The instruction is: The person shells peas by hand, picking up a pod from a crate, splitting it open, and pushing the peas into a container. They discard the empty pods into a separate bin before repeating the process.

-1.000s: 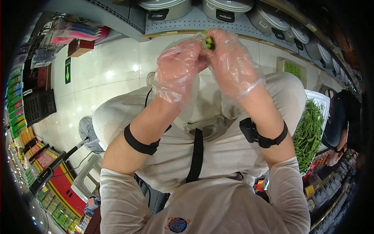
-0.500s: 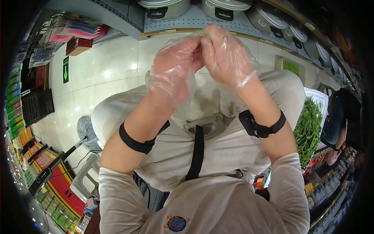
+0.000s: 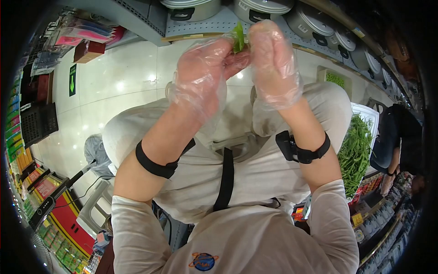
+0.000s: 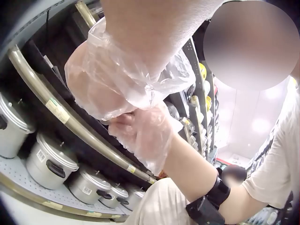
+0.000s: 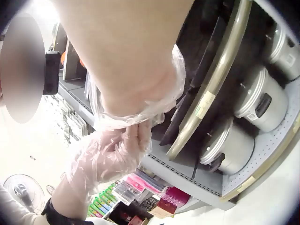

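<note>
Both hands wear clear plastic gloves and are raised in front of the shelf. In the head view the left hand pinches a green pod that stands up from its fingertips. The right hand is close beside it, fingers pointing up toward the shelf; whether it holds anything is hidden. The wrist views show the left hand and the right hand close together, with no pod visible there. A white tray at the right carries a heap of green pods.
A pale container of green peas is on the floor beyond the right knee. Silver pots line the shelf ahead. A black crate and a grey bag are at the left. Another person is at the right.
The hands have moved slightly apart at the fingertips, and the right hand's fingers have straightened upward. An opened-looking green pod has come into sight at the left fingertips.
</note>
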Available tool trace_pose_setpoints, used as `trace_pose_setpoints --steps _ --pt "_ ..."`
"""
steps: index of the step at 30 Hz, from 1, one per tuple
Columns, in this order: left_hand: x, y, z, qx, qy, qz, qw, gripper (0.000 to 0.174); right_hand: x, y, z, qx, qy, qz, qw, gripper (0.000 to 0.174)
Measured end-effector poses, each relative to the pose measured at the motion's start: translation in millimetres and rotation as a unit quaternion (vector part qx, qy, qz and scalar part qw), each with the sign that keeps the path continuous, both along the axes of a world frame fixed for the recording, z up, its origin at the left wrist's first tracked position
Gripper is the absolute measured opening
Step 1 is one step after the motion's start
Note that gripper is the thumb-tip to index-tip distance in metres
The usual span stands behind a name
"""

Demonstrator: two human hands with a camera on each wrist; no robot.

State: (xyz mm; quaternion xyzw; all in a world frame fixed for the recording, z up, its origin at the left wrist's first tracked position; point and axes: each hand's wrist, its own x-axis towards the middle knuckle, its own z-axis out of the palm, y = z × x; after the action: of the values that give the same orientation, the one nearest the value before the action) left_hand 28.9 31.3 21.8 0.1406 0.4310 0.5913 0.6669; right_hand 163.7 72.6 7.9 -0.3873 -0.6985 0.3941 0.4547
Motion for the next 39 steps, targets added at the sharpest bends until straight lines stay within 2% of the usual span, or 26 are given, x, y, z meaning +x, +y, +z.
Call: trace_pose_setpoints --steps 1,2,3,4,5,7,8,9,11,12,13,17,19,21,22,24,25,27,31,33,34,35,37,39 --pt "0 0 -1 0.007 0.011 0.002 1.0 0.018 0 0 1 -0.053 0.075 -0.005 0.996 0.019" --pt "0 0 0 0.008 0.011 0.001 1.0 0.018 3 3 1 -0.052 0.074 -0.006 0.996 0.019" --pt "0 0 3 0.029 0.052 -0.01 0.998 0.023 11 8 1 -0.214 0.227 0.042 0.949 0.017" --pt "0 -1 5 0.05 0.093 -0.021 0.994 0.028 18 13 3 -0.364 0.367 0.087 0.852 0.017" --pt "0 -1 6 0.052 0.092 -0.021 0.994 0.028 24 17 11 -0.362 0.366 0.087 0.853 0.017" --pt "3 -2 9 0.078 0.144 -0.011 0.986 0.031 38 26 31 -0.461 0.442 0.136 0.758 0.021" --pt "5 -1 10 0.08 0.141 -0.013 0.987 0.031 47 36 32 -0.483 0.491 0.184 0.701 0.013" --pt "8 0 12 0.076 0.171 -0.002 0.982 0.032 55 40 33 -0.481 0.491 0.183 0.704 0.013" --pt "12 3 12 0.073 0.2 0.008 0.977 0.033 66 46 35 -0.503 0.558 0.171 0.638 0.013" --pt "14 4 11 0.083 0.236 0.004 0.968 0.033 70 50 34 -0.505 0.57 0.193 0.619 0.013" --pt "15 5 9 0.094 0.272 0.002 0.958 0.033 73 51 35 -0.504 0.57 0.193 0.62 0.013" --pt "23 9 8 0.094 0.312 -0.002 0.946 0.031 73 49 42 -0.489 0.549 0.135 0.664 0.015" --pt "26 11 5 0.12 0.293 0.009 0.949 0.019 77 53 35 -0.484 0.545 0.106 0.676 0.017" --pt "29 13 5 0.113 0.296 0.011 0.948 0.02 84 63 19 -0.498 0.622 0.222 0.562 0.022" --pt "31 15 5 0.108 0.297 0.012 0.949 0.02 90 67 14 -0.495 0.623 0.221 0.564 0.022" --pt "34 18 4 0.112 0.296 0.01 0.948 0.021 92 71 24 -0.556 0.633 0.155 0.516 0.024" --pt "35 19 4 0.111 0.297 0.01 0.948 0.022 94 72 30 -0.55 0.634 0.152 0.521 0.024" --pt "38 21 9 0.104 0.298 0.003 0.949 0.023 78 69 64 -0.51 0.568 -0.103 0.638 0.023" --pt "42 28 12 0.064 0.311 0.0 0.948 0.025 117 84 65 -0.487 0.577 -0.131 0.643 0.022" --pt "45 31 12 0.055 0.296 -0.009 0.954 0.025 167 105 37 -0.447 0.606 0.018 0.658 0.02" --pt "46 33 12 0.05 0.291 -0.002 0.955 0.026 188 117 27 -0.456 0.618 -0.007 0.64 0.018" --pt "48 34 13 0.044 0.289 0.005 0.956 0.026 209 126 14 -0.45 0.621 -0.016 0.641 0.018" --pt "53 37 14 0.029 0.299 -0.005 0.954 0.026 245 143 -25 -0.424 0.612 -0.114 0.658 0.02" --pt "54 41 12 0.012 0.323 -0.016 0.946 0.027 269 165 -79 -0.401 0.57 -0.264 0.667 0.021"
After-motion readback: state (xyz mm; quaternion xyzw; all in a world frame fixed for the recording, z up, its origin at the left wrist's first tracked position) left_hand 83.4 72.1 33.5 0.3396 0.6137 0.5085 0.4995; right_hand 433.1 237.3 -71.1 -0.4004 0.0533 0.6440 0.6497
